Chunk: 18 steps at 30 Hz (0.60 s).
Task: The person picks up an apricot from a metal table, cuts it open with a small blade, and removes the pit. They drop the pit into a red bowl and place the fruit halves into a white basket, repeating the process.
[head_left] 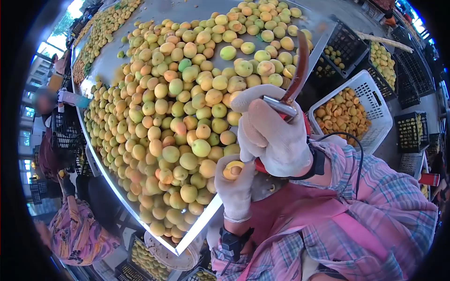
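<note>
My left hand [234,189], in a white glove, holds a cut apricot half [232,170] with its orange inside and brown pit facing up. Just above it, my right hand [272,133], gloved too, is closed around a red-handled tool [285,107] with a silver metal part. A curved reddish-brown piece [299,70] of the tool points up over the fruit. Both hands are at the near edge of a metal table [201,225] that bears a large heap of whole yellow-green and orange apricots [161,126].
A white crate [377,114] of cut apricot halves stands at the right. Black crates [412,131] stand beyond it. At the left are a person in a patterned garment [79,234] and another person [49,105]. A white bucket [180,257] is below the table corner.
</note>
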Each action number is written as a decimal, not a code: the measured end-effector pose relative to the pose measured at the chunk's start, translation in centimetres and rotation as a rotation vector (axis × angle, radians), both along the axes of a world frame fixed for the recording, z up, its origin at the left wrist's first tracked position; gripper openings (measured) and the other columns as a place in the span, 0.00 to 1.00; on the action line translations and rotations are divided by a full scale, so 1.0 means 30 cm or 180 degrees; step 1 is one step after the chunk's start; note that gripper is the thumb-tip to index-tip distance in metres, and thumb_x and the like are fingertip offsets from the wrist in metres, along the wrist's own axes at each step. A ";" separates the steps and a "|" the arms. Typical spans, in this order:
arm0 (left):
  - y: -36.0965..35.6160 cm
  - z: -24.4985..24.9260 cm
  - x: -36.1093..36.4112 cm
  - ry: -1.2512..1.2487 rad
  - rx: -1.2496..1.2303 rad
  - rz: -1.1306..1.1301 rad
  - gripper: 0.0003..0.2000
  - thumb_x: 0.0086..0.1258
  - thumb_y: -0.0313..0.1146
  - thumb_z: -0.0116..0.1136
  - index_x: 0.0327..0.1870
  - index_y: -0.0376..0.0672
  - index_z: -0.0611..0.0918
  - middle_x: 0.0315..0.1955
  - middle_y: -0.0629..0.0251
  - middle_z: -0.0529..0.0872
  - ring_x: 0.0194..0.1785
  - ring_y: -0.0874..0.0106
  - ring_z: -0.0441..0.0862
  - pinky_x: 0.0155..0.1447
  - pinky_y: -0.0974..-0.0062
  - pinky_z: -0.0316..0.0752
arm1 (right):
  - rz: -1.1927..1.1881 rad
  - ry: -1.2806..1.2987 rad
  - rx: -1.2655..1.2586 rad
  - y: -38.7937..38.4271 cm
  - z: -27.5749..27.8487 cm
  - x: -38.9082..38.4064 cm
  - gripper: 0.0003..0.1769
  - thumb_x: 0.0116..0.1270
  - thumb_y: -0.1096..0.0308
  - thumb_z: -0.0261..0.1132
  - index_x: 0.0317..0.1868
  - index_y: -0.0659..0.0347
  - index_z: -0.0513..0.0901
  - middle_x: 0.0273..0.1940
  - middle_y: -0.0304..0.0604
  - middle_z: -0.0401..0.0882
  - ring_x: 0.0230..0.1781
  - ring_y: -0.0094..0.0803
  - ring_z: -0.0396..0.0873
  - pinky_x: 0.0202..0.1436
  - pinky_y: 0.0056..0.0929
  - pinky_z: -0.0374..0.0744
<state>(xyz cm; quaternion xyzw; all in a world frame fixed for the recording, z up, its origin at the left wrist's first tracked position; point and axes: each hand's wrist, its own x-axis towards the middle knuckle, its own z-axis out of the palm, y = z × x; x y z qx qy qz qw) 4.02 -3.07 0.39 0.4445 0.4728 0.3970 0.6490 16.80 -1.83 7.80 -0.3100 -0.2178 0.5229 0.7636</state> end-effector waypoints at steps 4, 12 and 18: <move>0.004 -0.002 0.031 0.0059 0.0041 -0.0004 0.12 0.61 0.23 0.67 0.43 0.36 0.78 0.34 0.69 0.82 0.35 0.85 0.76 0.40 0.87 0.74 | -0.0049 -0.0114 0.0162 -0.010 -0.027 0.020 0.08 0.71 0.73 0.58 0.44 0.66 0.81 0.20 0.30 0.74 0.17 0.12 0.66 0.20 0.16 0.62; 0.023 -0.061 0.067 -0.0053 0.0147 -0.0006 0.15 0.57 0.25 0.68 0.45 0.36 0.79 0.35 0.70 0.82 0.39 0.81 0.77 0.46 0.81 0.75 | -0.0255 -0.1597 0.0432 -0.026 -0.082 0.017 0.05 0.62 0.78 0.61 0.38 0.62 0.81 0.34 0.42 0.79 0.27 0.26 0.77 0.31 0.24 0.76; 0.033 -0.058 0.084 0.0013 0.0192 0.0010 0.15 0.58 0.25 0.67 0.46 0.35 0.79 0.35 0.67 0.83 0.39 0.81 0.78 0.46 0.81 0.75 | -0.0813 -0.3981 0.1447 -0.005 -0.120 0.075 0.07 0.61 0.80 0.61 0.38 0.63 0.83 0.34 0.43 0.84 0.28 0.28 0.81 0.33 0.23 0.78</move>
